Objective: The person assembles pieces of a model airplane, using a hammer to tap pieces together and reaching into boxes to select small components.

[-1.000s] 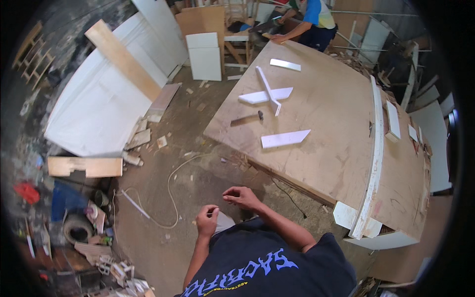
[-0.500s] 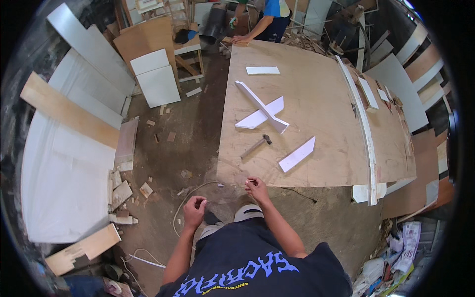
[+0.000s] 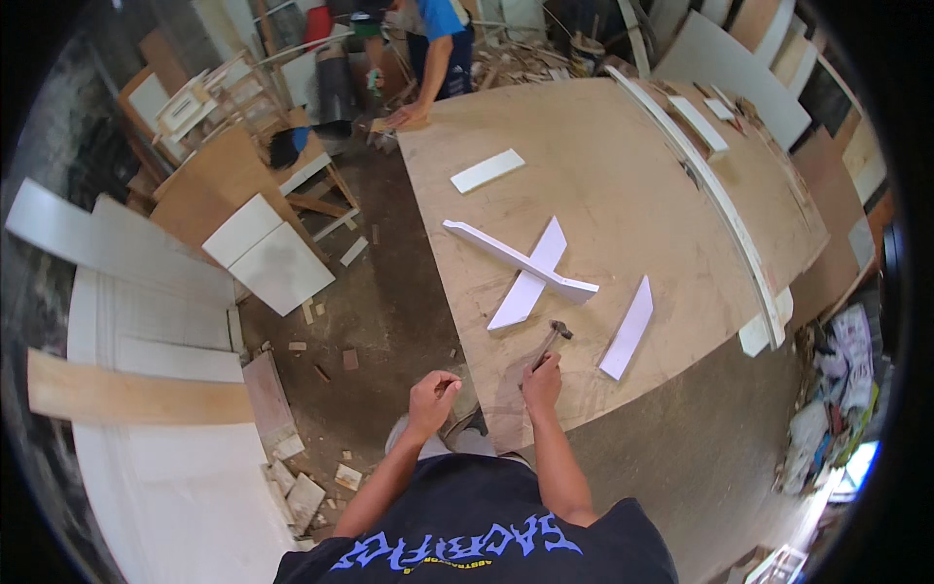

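My right hand (image 3: 542, 387) is closed round the handle of a hammer (image 3: 558, 335) at the near edge of a large plywood worktop (image 3: 623, 185). Its dark head points away from me, low over the board. My left hand (image 3: 434, 401) hangs in the air left of the worktop's near corner, fingers curled together; whatever may be in them is hidden. Beyond the hammer, a narrow notched white strip (image 3: 506, 251) lies across a slant-ended white board (image 3: 526, 292), making an X. Another slant-ended white piece (image 3: 628, 329) rests to the right of the hammer.
A short white board (image 3: 487, 170) lies farther back. A long white rail (image 3: 715, 204) runs along the worktop's right side. Across it, a co-worker's hand (image 3: 407, 115) rests at the far left corner. White panels (image 3: 175, 467) lean at left; wood scraps (image 3: 302, 501) litter the floor.
My right hand has reached forward and taken hold of the hammer's handle. My view has turned, and I stand closer to the worktop. The left hand stays curled.
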Demonstrator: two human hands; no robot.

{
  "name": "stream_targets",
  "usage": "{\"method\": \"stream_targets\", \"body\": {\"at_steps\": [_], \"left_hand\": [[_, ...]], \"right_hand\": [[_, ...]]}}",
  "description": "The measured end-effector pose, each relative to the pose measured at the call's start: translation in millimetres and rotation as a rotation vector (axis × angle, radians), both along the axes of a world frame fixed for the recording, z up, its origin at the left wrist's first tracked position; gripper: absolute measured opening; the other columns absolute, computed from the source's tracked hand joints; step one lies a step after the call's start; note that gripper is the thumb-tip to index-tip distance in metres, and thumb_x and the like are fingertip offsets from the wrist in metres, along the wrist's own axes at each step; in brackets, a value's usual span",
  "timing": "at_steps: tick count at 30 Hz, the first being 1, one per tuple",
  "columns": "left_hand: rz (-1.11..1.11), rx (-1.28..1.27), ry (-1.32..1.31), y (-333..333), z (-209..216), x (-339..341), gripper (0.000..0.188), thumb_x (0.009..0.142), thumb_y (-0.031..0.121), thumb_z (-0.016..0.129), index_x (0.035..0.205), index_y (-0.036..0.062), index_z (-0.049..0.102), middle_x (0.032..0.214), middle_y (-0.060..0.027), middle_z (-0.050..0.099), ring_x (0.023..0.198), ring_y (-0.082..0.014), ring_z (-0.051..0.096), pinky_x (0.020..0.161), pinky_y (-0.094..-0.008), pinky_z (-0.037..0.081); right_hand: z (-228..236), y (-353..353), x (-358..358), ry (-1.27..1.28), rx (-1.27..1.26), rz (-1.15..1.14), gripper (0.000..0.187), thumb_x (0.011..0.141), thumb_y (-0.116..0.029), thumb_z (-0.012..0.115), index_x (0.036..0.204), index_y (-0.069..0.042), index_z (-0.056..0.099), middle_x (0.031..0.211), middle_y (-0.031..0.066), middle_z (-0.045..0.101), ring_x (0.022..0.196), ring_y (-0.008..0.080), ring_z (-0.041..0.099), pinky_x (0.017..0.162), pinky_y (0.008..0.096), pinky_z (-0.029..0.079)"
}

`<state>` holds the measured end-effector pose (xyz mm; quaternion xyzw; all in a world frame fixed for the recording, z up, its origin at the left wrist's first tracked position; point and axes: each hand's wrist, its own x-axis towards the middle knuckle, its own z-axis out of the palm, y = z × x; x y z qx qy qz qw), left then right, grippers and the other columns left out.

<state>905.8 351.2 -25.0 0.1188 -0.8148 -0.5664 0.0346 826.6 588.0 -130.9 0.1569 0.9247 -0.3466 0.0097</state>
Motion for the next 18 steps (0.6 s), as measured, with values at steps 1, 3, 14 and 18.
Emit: {"method": "stream_targets", "body": {"at_steps": [1,3,14,18], "left_hand": [[-0.003,0.018,-0.041,-14.5,-3.7,-4.2,0.013,0.100,0.014,0.075,0.104,0.0009,0.075,0.089,-0.0042,0.076,0.082,-0.0086,0.068,0.076,-0.0269,0.056],[-0.024,0.082,-0.092,-37.4,-27.7,-25.2,0.014,0.101,0.014,0.074,0.105,0.0010,0.073,0.089,-0.0038,0.075,0.082,-0.0087,0.068,0.076,-0.0264,0.056],[-0.450,-0.078,0.122,-147.2,-65.3,-274.7,0.014,0.105,0.017,0.070,0.107,0.0032,0.067,0.095,-0.0084,0.071,0.085,-0.0164,0.067,0.078,-0.0338,0.054],[-0.640,-0.241,0.216,-155.5,-64.8,-382.7,0.010,0.100,0.010,0.072,0.105,0.0038,0.067,0.113,-0.0168,0.066,0.105,-0.0341,0.066,0.091,-0.0432,0.053]], "right_hand": [[-4.9,-6.8,1.8,0.023,-0.024,-0.067,0.061,0.088,-0.018,0.080,0.135,0.002,0.047,0.111,0.0270,0.070,0.101,0.0478,0.070,0.090,0.0552,0.055],[-20.9,-2.9,-11.4,0.108,-0.036,-0.214,0.052,0.091,-0.020,0.076,0.132,0.001,0.051,0.099,0.0268,0.073,0.093,0.0479,0.071,0.087,0.0556,0.055],[70.4,-95.4,2.2,0.130,-0.226,-0.623,0.032,0.100,-0.029,0.073,0.093,-0.001,0.059,0.069,0.0159,0.062,0.062,0.0324,0.060,0.063,0.0467,0.048],[75.9,-178.3,3.1,0.229,-0.251,-0.818,0.030,0.100,-0.026,0.074,0.092,-0.001,0.058,0.066,0.0121,0.055,0.061,0.0207,0.052,0.059,0.0405,0.044]]}}
